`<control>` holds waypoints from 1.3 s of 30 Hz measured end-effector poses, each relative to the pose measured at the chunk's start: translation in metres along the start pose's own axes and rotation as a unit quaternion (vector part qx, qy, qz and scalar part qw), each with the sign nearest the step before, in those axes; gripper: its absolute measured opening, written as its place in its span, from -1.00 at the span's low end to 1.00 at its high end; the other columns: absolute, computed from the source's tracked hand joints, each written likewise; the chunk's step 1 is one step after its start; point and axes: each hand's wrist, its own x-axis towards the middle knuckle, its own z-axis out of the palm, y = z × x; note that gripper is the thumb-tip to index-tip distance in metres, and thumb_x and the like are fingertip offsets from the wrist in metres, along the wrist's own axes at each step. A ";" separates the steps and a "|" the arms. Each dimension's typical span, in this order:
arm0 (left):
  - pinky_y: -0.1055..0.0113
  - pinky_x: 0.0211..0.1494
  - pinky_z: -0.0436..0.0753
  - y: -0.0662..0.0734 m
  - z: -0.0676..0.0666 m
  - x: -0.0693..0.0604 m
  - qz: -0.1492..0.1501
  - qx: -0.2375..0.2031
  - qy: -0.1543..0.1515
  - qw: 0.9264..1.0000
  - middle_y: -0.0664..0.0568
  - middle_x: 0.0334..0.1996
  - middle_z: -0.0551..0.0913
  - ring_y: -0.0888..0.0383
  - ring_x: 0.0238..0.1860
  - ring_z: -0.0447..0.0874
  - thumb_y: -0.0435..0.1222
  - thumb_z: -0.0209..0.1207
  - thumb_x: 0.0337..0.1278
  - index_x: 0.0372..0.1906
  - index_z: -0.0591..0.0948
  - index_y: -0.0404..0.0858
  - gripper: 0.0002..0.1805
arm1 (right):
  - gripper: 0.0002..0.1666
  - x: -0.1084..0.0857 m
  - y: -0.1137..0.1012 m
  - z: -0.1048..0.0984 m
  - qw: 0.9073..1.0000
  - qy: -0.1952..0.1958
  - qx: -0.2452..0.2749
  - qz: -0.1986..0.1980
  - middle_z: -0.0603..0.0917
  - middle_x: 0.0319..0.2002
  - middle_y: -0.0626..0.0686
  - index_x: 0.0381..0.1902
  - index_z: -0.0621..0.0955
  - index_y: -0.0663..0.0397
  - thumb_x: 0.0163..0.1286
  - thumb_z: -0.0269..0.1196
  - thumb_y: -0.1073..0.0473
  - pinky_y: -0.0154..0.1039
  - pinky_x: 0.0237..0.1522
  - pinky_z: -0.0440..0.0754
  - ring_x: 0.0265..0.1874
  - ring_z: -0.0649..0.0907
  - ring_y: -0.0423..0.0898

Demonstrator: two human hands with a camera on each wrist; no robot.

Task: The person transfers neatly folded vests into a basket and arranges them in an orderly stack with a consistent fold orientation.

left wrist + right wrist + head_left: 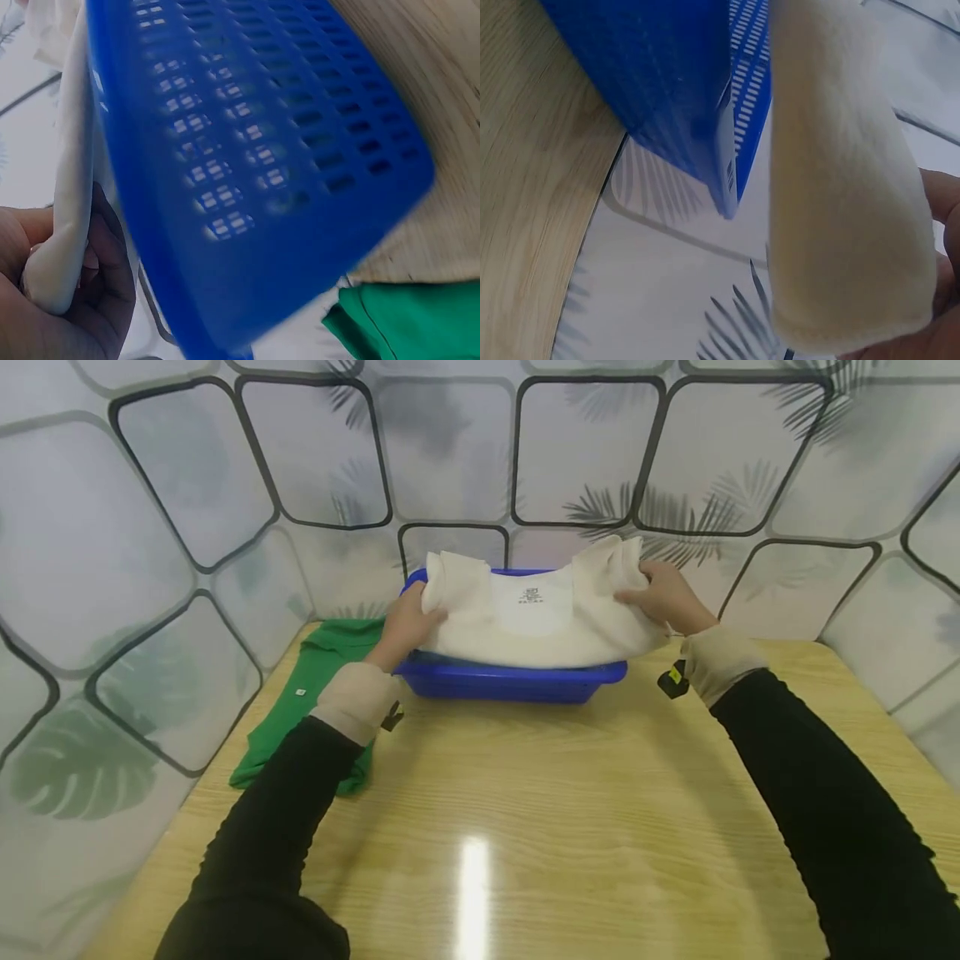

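A folded cream shirt (480,639) with a printed neck label is held level over a blue plastic basket (510,687). My left hand (408,625) grips its left edge; in the left wrist view the fingers and thumb of my left hand (82,300) curl round the rolled cloth, just beside the basket's slotted wall (225,292). At the shirt's right edge my right hand (670,597) pinches the fabric. The right wrist view shows the thick folded end of the shirt (847,210), partly hiding my right hand (945,262). The shirt covers most of the basket's opening.
A folded green garment (281,727) with a small white tag lies on the wooden table (525,810), left of the basket and partly under my left forearm. A patterned wall covering (450,452) stands close behind the basket and along both sides of the table.
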 end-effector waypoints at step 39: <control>-0.11 0.22 0.07 -0.031 0.017 0.012 -0.028 0.195 0.061 0.979 -0.30 -0.04 0.56 -0.24 0.09 0.32 -0.25 0.11 0.24 0.00 0.44 -0.39 -0.66 | -0.48 0.046 0.009 0.076 0.981 -0.023 -0.182 -0.057 0.53 0.08 0.36 0.10 0.45 0.35 0.29 0.16 0.10 0.33 0.21 -0.05 0.18 0.35 0.30</control>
